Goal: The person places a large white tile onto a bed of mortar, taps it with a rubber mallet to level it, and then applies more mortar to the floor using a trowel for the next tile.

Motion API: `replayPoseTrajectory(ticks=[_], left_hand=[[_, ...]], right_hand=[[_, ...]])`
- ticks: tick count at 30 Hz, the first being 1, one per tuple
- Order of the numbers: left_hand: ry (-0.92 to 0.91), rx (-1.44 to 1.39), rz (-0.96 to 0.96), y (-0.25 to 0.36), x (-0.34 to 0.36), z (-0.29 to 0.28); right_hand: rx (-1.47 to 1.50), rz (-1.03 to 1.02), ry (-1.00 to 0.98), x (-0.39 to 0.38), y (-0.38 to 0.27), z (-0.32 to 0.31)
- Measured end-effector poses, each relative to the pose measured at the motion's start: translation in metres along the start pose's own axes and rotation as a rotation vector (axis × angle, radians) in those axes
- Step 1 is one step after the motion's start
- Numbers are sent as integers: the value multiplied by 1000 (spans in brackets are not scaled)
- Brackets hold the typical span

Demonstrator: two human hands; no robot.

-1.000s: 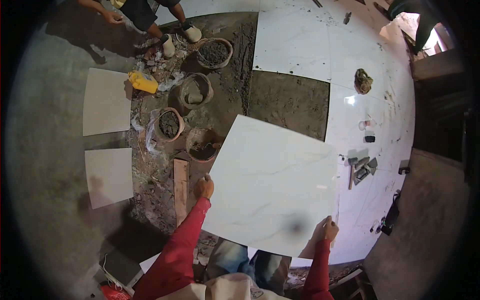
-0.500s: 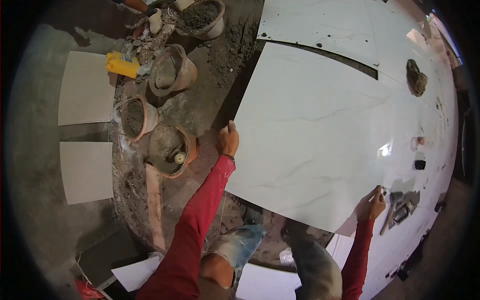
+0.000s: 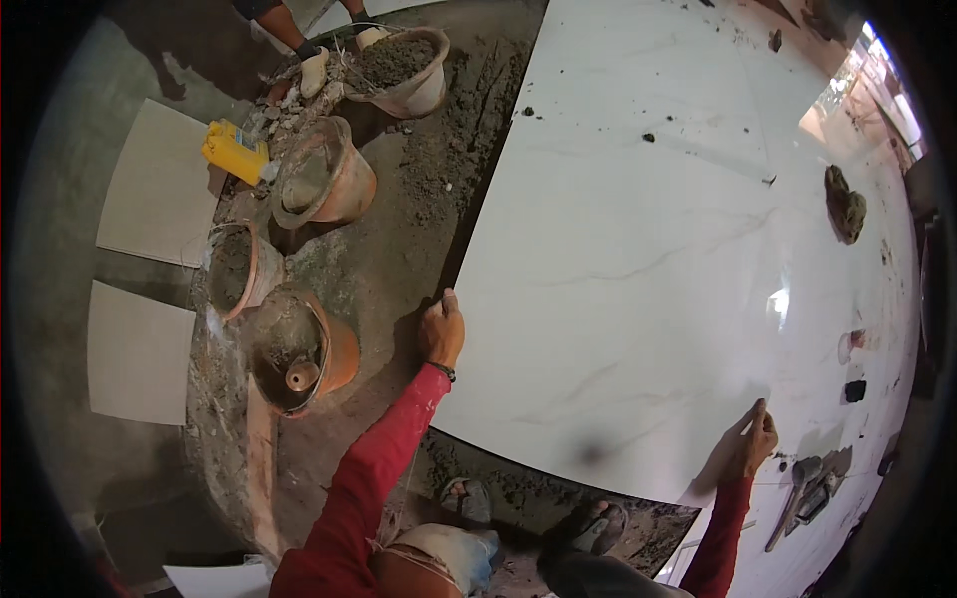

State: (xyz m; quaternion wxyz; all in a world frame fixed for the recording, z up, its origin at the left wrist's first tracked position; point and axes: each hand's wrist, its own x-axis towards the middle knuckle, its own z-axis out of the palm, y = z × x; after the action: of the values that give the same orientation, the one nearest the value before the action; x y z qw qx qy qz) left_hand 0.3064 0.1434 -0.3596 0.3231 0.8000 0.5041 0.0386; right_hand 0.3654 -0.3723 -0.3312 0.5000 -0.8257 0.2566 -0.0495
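Note:
A large white marbled floor tile [image 3: 608,299] lies in front of me, its far edge close against the tile beyond. My left hand [image 3: 442,331] is closed on its left edge, thumb on top, above the grey mortar bed. At the near right corner my right hand [image 3: 755,446] is closed at the tile's right edge, fingertips together; the fingers' undersides are hidden. Right of that hand, a hammer [image 3: 793,503] and a metal trowel [image 3: 821,496] lie on the neighbouring tiles.
Several tubs of mortar and murky water, among them an orange tub [image 3: 341,344], stand left. Near them are a yellow container [image 3: 236,151], a wooden board [image 3: 261,468] and beige tiles [image 3: 140,354]. Another person's shoe [image 3: 314,74] is far left. A crumpled brown bag [image 3: 845,204] lies right.
The gap along the tile's far edge has closed as the tile came down flat. Both hands appear lower in view, still at its edges. More of the other person's legs shows.

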Motion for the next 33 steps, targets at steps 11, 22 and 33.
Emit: replayPoseTrajectory(ticks=[11, 22, 33], left_hand=[[56, -5, 41, -1, 6, 4], [82, 24, 25, -2, 6, 6], [24, -62, 7, 0, 12, 4]], right_hand=[[-34, -45, 30, -5, -9, 16], [-45, -56, 49, -5, -1, 22], [5, -71, -18, 6, 3, 31]])
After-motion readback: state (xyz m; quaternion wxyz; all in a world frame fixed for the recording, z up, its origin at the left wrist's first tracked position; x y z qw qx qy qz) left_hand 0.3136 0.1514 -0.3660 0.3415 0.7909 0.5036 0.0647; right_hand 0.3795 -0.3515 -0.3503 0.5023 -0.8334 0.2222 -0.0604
